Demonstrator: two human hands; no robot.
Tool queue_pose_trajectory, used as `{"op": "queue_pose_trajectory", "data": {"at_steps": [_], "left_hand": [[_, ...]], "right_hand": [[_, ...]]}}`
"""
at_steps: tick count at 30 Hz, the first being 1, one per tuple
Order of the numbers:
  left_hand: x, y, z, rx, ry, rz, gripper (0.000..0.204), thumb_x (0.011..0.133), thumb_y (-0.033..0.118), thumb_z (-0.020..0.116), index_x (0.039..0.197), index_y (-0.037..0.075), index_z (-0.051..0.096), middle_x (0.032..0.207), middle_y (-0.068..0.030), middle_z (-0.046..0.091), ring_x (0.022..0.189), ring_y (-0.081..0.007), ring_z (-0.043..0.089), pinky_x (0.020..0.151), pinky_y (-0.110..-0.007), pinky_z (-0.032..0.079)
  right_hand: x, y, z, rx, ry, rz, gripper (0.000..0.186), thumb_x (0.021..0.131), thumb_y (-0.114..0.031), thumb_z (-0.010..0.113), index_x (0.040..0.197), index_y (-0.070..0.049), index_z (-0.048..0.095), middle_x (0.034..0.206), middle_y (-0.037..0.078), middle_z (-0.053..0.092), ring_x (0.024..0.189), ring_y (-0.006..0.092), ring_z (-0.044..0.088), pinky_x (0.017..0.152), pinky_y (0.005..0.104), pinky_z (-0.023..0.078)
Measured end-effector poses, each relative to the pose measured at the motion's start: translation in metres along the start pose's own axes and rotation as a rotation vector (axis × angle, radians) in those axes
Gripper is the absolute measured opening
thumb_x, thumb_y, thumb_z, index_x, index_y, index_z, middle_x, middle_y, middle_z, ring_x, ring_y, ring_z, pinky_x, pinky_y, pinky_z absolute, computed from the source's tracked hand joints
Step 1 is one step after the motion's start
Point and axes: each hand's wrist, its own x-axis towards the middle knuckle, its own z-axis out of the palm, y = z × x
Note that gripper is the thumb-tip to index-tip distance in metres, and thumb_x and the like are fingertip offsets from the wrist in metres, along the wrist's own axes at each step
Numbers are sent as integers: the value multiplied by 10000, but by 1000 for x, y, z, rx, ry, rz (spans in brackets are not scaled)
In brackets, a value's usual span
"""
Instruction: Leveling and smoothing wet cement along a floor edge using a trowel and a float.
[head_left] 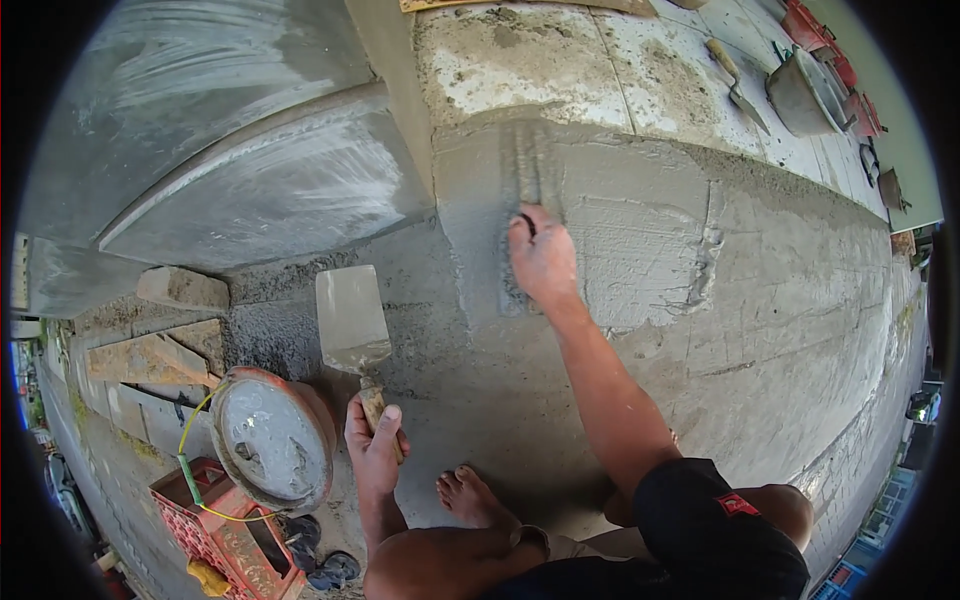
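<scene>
My right hand (540, 255) grips a long finishing trowel (524, 160), blurred by motion, on a patch of wet grey mortar (635, 245) at upper centre. My left hand (375, 445) is closed round the wooden handle of a wide trowel (348, 312), its blade smeared with grey mortar. Left of that hand stands a round bucket (270, 435) of wet grey mix with a yellow handle. A small trowel (745, 105) with a wooden handle lies on the stained white tiles (520, 70) above the patch.
A grey wall (200, 100) fills the upper left. A concrete block (183, 289), a wooden board (130, 357), a red crate (215, 530) and dark footwear (330, 570) are at the left. A grey bucket (808, 95) stands at the upper right. My bare foot (468, 495) is at lower centre.
</scene>
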Motion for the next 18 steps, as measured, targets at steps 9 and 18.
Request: {"op": "queue_pose_trajectory", "data": {"at_steps": [9,18], "left_hand": [[2,0,4,55,-33,12,354,942,271,697,1197,75,549,758,7,548,497,-71,490,427,-213,388],[2,-1,10,30,-9,-13,359,933,283,722,1143,62,531,747,-1,529,497,-82,483,436,-228,396]], "right_hand": [[-2,-33,43,188,-21,-42,347,938,-228,582,1166,20,662,905,255,713,841,453,698,777,467,551],[12,8,-14,-95,-20,38,278,969,-243,532,1063,-15,661,861,285,694,842,461,692,784,550,560]]}}
